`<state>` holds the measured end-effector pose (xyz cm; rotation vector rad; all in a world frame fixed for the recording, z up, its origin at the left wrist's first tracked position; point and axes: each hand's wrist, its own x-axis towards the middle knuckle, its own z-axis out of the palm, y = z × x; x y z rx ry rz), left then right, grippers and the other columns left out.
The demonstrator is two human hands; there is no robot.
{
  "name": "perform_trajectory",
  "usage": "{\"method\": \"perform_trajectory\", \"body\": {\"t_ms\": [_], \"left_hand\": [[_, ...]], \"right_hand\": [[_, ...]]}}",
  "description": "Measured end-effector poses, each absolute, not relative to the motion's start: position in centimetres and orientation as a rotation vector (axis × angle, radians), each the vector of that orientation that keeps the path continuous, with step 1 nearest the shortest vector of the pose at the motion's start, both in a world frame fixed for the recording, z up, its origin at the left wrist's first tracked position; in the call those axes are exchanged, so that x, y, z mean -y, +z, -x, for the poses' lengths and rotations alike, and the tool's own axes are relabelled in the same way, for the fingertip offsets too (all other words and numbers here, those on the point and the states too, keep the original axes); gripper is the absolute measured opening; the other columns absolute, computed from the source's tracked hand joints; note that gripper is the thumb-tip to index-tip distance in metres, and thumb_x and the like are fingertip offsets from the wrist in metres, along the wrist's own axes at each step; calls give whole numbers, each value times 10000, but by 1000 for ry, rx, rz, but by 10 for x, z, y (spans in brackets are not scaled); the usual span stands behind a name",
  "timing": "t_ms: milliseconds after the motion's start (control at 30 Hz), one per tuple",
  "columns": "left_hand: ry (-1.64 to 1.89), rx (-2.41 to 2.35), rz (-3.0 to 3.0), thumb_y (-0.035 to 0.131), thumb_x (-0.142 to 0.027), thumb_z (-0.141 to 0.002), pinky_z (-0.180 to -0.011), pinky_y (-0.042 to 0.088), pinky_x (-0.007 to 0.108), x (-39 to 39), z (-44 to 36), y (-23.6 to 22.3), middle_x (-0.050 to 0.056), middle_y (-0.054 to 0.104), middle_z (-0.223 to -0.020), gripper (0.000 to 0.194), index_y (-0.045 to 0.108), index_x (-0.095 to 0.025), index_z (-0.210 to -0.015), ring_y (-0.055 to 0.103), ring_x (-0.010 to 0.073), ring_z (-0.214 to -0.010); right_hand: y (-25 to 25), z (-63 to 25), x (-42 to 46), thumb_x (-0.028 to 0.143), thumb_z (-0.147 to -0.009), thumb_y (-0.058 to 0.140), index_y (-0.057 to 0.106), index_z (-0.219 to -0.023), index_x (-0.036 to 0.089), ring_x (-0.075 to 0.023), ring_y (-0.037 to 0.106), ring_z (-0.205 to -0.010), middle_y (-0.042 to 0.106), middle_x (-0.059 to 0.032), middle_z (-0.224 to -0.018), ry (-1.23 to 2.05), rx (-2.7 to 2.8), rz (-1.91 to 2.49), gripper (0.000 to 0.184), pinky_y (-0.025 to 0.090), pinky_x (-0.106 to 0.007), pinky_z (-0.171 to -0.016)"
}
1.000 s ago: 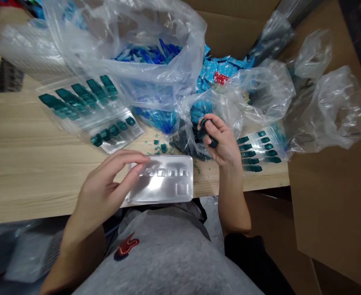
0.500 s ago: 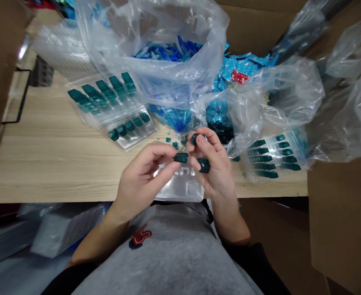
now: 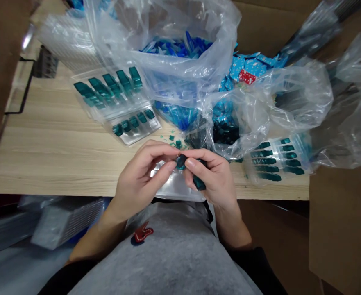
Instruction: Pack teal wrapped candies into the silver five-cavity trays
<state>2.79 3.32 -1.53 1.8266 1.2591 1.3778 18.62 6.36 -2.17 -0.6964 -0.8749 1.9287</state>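
Observation:
Between both hands is a small dark teal translucent plastic piece (image 3: 180,161). My left hand (image 3: 145,176) pinches it from the left with thumb and fingertips. The thumb and forefinger of my right hand (image 3: 215,178) close on its other side. A second dark teal piece (image 3: 199,182) is tucked in the right hand's lower fingers, and what looks like another sits partly hidden behind the right thumb. Beneath the hands lies a clear plastic tray (image 3: 180,188) at the table's front edge, largely covered by them.
Clear trays with teal pieces lie at left (image 3: 128,133) and right (image 3: 281,162). Behind stands a plastic bag (image 3: 174,90) of blue pieces. Teal scraps (image 3: 178,144) and an open bag of dark pieces (image 3: 226,132) lie beyond my hands. Cardboard (image 3: 341,221) borders the right.
My right hand has come in to the left, and its thumb and forefinger now meet the piece in my left hand. The view has shifted slightly.

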Motion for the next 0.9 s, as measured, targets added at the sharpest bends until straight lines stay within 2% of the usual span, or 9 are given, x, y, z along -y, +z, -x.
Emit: {"method": "perform_trajectory", "body": {"t_ms": [67, 167, 433, 567, 633, 767, 900], "left_hand": [[1314, -1325, -2024, 591, -89, -905, -826, 568, 258, -32, -26, -13, 19, 640, -1044, 338, 586, -261, -1196, 646, 130, -952], [1223, -1369, -2225, 607, -63, -874, -870, 558, 262, -30, -25, -11, 26, 619, -1044, 328, 580, -243, -1146, 634, 139, -1000], [1467, -1339, -1903, 644, -108, -889, -816, 555, 269, -25, -22, -23, 6, 637, -979, 243, 579, -247, -1077, 628, 131, -932], [1515, -1293, -1777, 634, -44, -868, -875, 563, 262, -23, -28, -20, 13, 672, -1023, 268, 577, -230, -1051, 660, 122, -989], [1541, -1290, -1655, 620, -40, -874, -828, 589, 265, -23, -32, -17, 12, 703, -1011, 246, 559, -229, -1018, 689, 133, -974], [1510, -1232, -1369, 653, -141, -903, -576, 564, 209, -24, -30, -16, 0, 719, -954, 175, 562, -239, -1016, 662, 94, -678], [1443, -1108, -1260, 642, -184, -927, -569, 539, 204, -26, -21, -20, -5, 669, -919, 62, 643, -234, -964, 615, 71, -634]], "right_hand": [[-22, -186, -62, 278, -855, 745, 781, -914, 269, -58, 500, -427, 608, 70, -525, 1872, 931, 678, 70, 405, -176, -418], [-20, -187, -60, 231, -877, 719, 800, -939, 299, -58, 532, -455, 633, 62, -579, 1759, 1036, 701, 123, 455, -193, -463], [-14, -187, -49, 132, -873, 710, 757, -1104, 349, -73, 615, -542, 754, 43, -873, 1477, 1355, 810, 321, 560, -238, -576], [-14, -182, -41, 79, -894, 668, 726, -1113, 304, -122, 692, -764, 757, -3, -1030, 1077, 1552, 843, 319, 583, -280, -697], [-15, -181, -40, 76, -903, 654, 720, -1060, 282, -134, 695, -803, 750, -6, -968, 1019, 1581, 847, 267, 578, -291, -727], [-17, -185, -45, 119, -902, 676, 718, -976, 287, -78, 604, -569, 685, 40, -815, 1185, 1391, 931, 188, 522, -251, -578], [-21, -190, -53, 130, -893, 683, 731, -957, 291, -84, 568, -525, 615, 62, -646, 1177, 1265, 1019, 180, 472, -237, -518]]}}
